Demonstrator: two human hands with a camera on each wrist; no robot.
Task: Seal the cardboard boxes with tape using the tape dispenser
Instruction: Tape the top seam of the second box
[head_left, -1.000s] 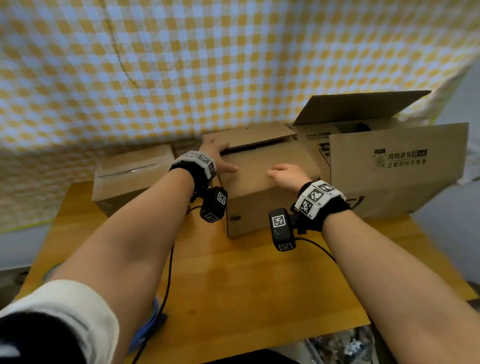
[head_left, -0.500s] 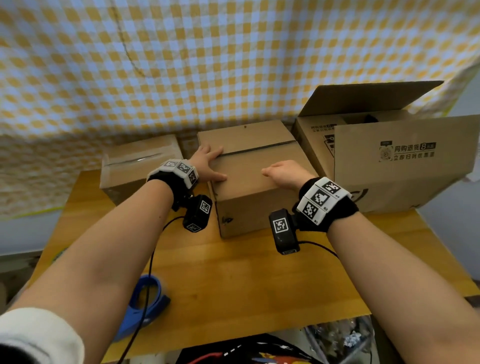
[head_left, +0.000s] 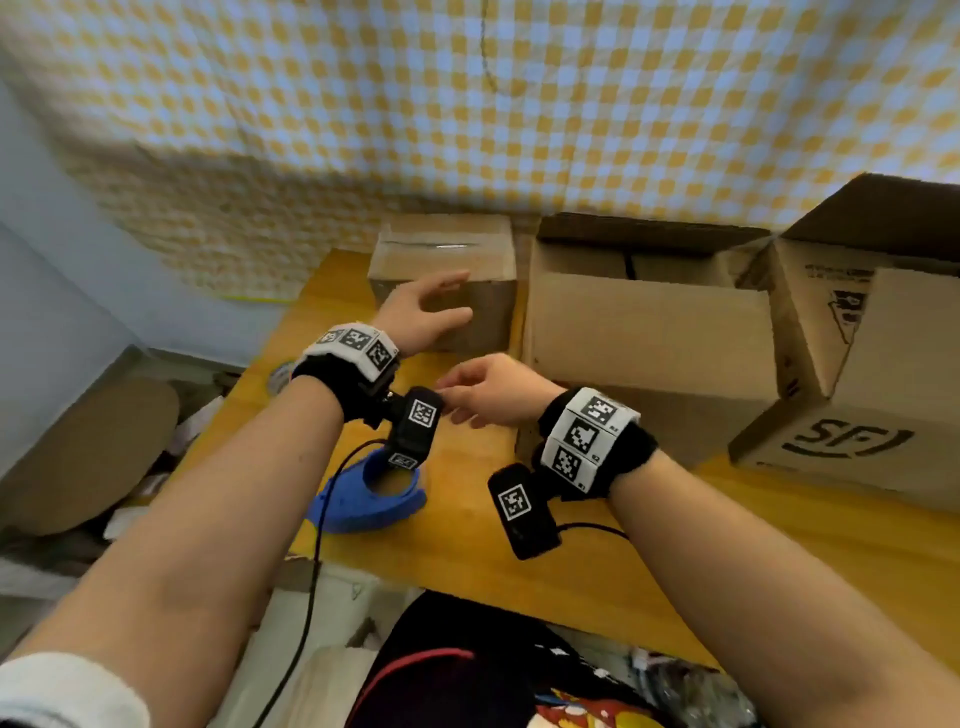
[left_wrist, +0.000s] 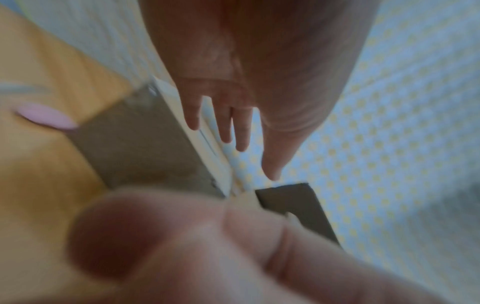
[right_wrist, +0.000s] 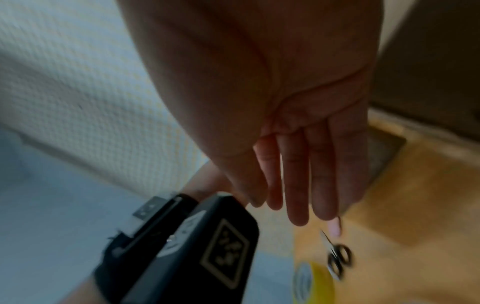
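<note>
Both hands empty, fingers loose: left hand (head_left: 421, 312) by small taped cardboard box (head_left: 447, 260), right hand (head_left: 493, 392) should drop onto blue plastic tape dispenser (head_left: 369, 493) handle squarely.

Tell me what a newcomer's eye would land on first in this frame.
Probably the two bare hands over the wooden table: the left hand spread open by the small taped box, the right hand empty beside the middle box. Next, the blue tape dispenser lying untouched near the table's front edge.
</note>
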